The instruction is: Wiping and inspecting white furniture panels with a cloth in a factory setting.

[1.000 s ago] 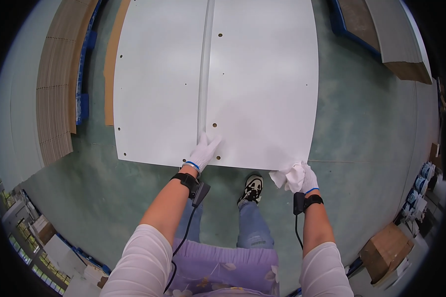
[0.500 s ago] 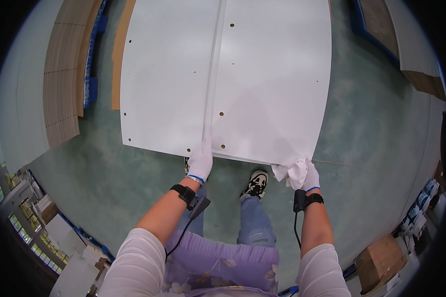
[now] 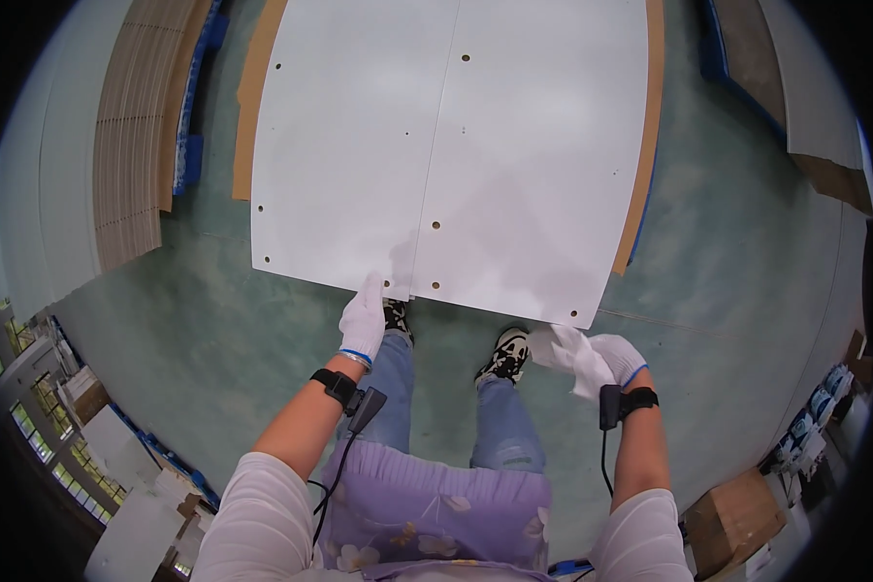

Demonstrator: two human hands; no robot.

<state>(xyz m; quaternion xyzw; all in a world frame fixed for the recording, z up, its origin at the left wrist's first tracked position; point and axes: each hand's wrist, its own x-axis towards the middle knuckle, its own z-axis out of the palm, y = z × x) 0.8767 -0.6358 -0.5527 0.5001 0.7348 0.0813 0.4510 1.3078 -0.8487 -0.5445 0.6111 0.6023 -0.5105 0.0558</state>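
Fingers (image 3: pixel 371 288) of the left hand (image 3: pixel 363 325), gloved in white, lie straight and close together at the near edge of the left board (image 3: pixel 349 145), beside a small hole (image 3: pixel 387 284) (I cannot tell whether they pinch that edge or only rest on it). The right hand (image 3: pixel 619 357), gloved too, is clenched around a white cloth (image 3: pixel 568 355), held out by the near right corner of the right board (image 3: pixel 533 194). Both white boards lie side by side, a thin seam (image 3: pixel 430 165) between them; brown card (image 3: pixel 640 199) shows along their outer sides. Shoes (image 3: pixel 504 357) stand on the green floor (image 3: pixel 436 388) between the hands.
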